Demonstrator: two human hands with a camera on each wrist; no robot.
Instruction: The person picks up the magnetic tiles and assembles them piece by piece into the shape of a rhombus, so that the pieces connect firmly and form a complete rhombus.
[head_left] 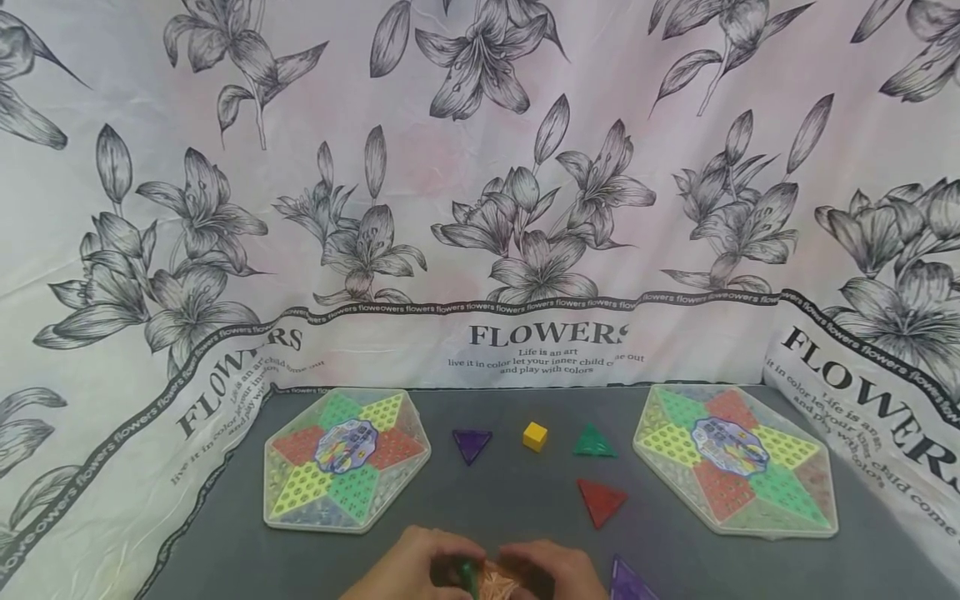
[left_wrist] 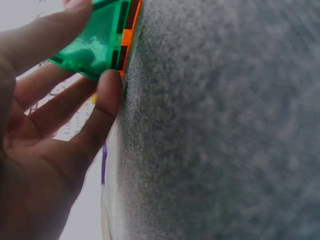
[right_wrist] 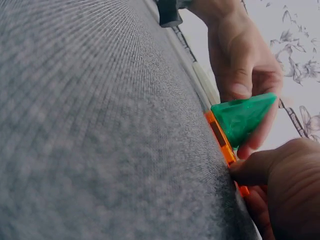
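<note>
At the bottom centre of the head view, the left hand (head_left: 420, 567) and right hand (head_left: 558, 571) meet around an orange tile (head_left: 497, 582) lying on the table. In the left wrist view, the left hand (left_wrist: 55, 130) pinches a translucent green triangular tile (left_wrist: 95, 42) that stands on the orange one. The right wrist view has the green tile (right_wrist: 242, 117) upright along the orange tile (right_wrist: 220, 135), whose near end the right hand (right_wrist: 290, 185) holds between thumb and fingers. The orange tile's full outline is hidden by the hands.
A purple triangle (head_left: 472, 445), yellow cube (head_left: 535, 437), green triangle (head_left: 595, 442) and red triangle (head_left: 601, 502) lie beyond the hands. Another purple triangle (head_left: 628, 581) is right of the right hand. Patterned hexagonal boxes stand left (head_left: 300, 512) and right (head_left: 795, 521). Flowered cloth (head_left: 390, 342) hangs behind.
</note>
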